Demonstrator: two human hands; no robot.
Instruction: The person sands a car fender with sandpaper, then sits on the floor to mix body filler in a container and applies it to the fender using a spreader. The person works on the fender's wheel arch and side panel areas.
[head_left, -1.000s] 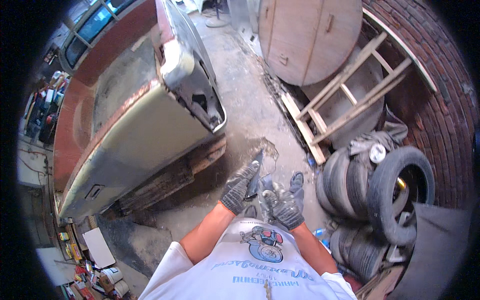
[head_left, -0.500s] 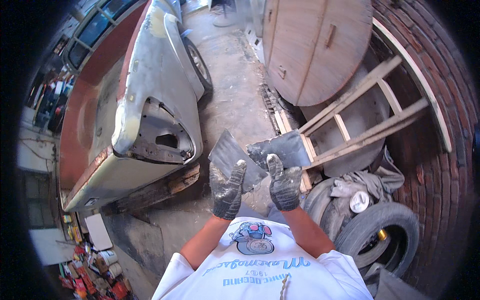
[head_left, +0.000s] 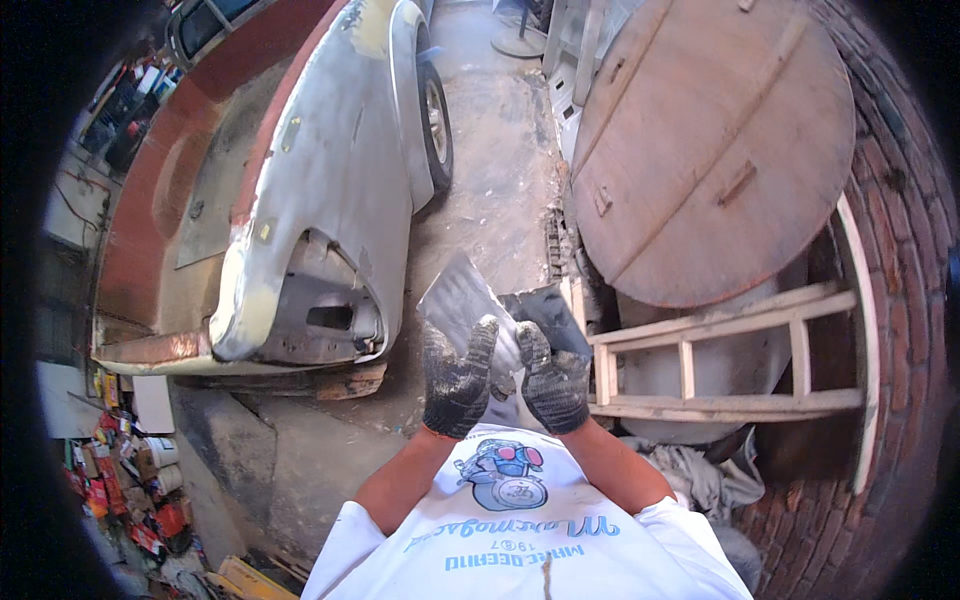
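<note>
The gloved left hand [head_left: 458,378] is clamped on a light grey sheet [head_left: 462,298], thumb over its face — the sheet juts ahead of the grip. Just beside, the gloved right hand [head_left: 556,388] pinches a dark sheet [head_left: 552,318] — likewise jutting forward.

this looks like a vehicle repair workshop: a vehicle body [head_left: 310,200] in patchy cream and grey, with a rough opening [head_left: 325,310] in its near corner, stands above a wooden block [head_left: 350,382]. to the right of the vehicle body, past a strip of stained concrete floor [head_left: 490,180], come a big round wooden panel [head_left: 715,150], a ladder-like frame [head_left: 687,370] and a brick wall [head_left: 905,260]. left of its near end lies a jumble of boxes and containers [head_left: 125,480].
</note>
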